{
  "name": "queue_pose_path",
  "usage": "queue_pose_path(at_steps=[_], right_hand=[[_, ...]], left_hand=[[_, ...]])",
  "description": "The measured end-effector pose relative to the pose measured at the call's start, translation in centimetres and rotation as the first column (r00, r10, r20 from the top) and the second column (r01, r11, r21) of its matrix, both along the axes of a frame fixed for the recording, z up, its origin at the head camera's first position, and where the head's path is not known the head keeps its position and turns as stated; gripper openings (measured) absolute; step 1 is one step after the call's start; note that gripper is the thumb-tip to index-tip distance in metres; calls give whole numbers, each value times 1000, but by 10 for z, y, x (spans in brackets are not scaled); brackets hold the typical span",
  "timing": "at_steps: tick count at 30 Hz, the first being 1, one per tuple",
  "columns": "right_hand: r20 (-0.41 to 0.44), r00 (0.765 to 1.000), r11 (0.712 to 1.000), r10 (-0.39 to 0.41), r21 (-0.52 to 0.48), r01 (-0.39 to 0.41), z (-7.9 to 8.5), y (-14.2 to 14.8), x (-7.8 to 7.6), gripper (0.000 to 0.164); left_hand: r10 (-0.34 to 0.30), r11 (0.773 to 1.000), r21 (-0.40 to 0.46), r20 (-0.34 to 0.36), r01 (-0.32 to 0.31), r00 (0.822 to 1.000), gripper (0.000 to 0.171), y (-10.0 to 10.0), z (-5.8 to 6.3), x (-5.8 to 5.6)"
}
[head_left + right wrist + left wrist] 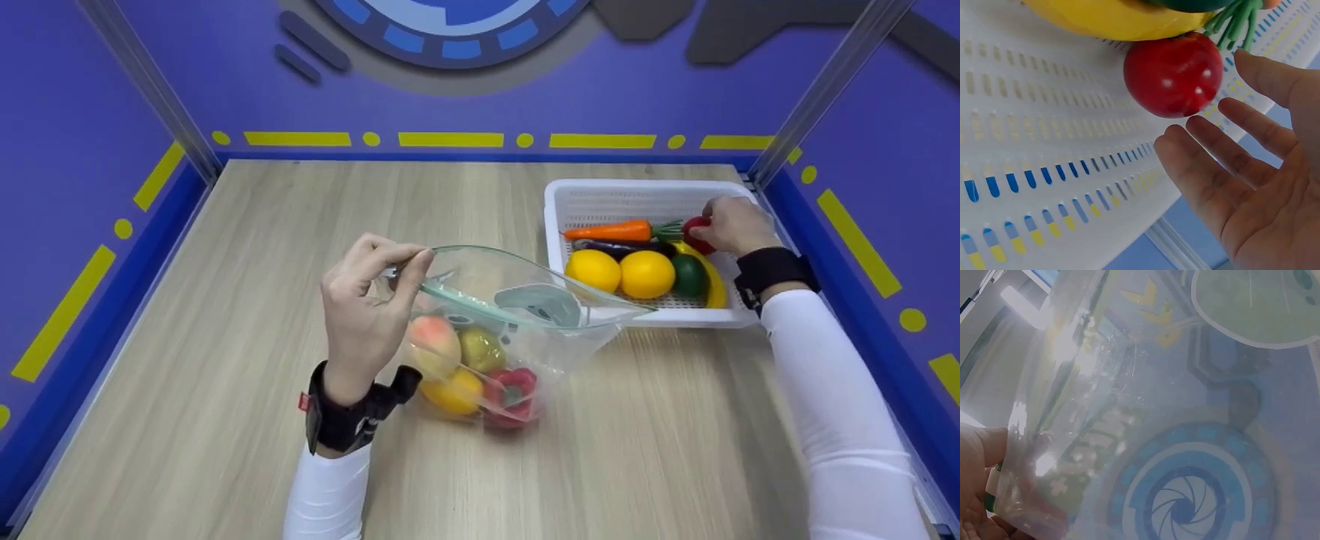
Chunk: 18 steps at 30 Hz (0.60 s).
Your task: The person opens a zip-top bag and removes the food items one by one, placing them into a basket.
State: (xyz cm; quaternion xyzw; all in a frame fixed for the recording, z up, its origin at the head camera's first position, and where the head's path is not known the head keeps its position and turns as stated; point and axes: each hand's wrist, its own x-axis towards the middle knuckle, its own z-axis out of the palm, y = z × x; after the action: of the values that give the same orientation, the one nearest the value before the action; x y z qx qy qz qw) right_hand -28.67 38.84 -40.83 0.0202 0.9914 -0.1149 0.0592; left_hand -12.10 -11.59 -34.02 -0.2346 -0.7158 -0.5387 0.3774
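My left hand point(369, 304) pinches the upper edge of a clear zip bag point(555, 349) between thumb and fingers, and the bag's mouth gapes toward the right. Inside it lie a peach point(435, 341), a green-brown round fruit point(481, 350), a yellow fruit point(454, 391) and a red bell pepper point(511, 397). Clear plastic fills most of the left wrist view. Over the white basket point(553, 225), my right hand point(739, 225) is at a red tomato point(1174, 76). Its fingers are spread beside the tomato in the right wrist view, without a grip around it.
The basket also holds a carrot point(611, 231), an eggplant point(619, 249), two yellow round fruits point(647, 274), a dark green vegetable point(690, 276) and a banana point(716, 289). Blue panels point(480, 112) wall in the wooden table point(300, 202) at the back and sides.
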Motion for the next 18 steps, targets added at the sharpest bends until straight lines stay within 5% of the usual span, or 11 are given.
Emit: queue_pose_path(at_steps=[11,14,18], right_hand=[[-232,972,992,29,-115,-57,47,-43,45,49],[-342,935,985,93,-107,-138,66,-66,65,41],[-509,835,953,208,-86,-289,88,-100,95,26]], left_hand=[[-10,1000,6,6,10,1000,7,2,0,1],[-8,1000,6,3,8,1000,6,2,0,1],[-7,1000,4,0,7,1000,4,2,0,1]])
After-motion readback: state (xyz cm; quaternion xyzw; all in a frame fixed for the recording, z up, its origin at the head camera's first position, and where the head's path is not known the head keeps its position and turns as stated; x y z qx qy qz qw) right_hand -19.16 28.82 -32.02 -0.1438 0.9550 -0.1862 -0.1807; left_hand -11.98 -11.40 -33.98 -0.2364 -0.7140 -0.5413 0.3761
